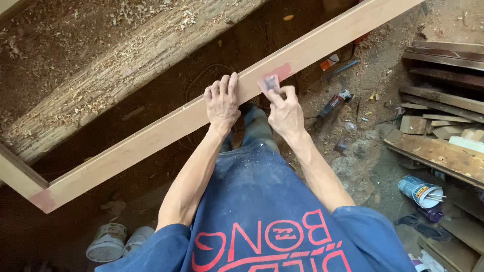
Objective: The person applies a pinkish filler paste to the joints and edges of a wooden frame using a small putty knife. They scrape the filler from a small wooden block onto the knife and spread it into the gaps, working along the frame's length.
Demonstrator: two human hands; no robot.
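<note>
A long pale wooden frame rail [151, 136] runs diagonally from lower left to upper right in front of me. My left hand [222, 100] lies flat over its near edge, fingers spread along the top. My right hand [285, 112] pinches a small grey piece of sandpaper [270, 82] against the rail, on a reddish patch of filler [282, 72]. Another reddish patch [44, 200] marks the corner joint at lower left.
A rough log [126, 65] strewn with wood shavings lies beyond the rail. A power tool [335, 103] rests on the dirt floor at right, near stacked planks [443, 100]. Paint cans stand at lower left [107, 243] and lower right [419, 191].
</note>
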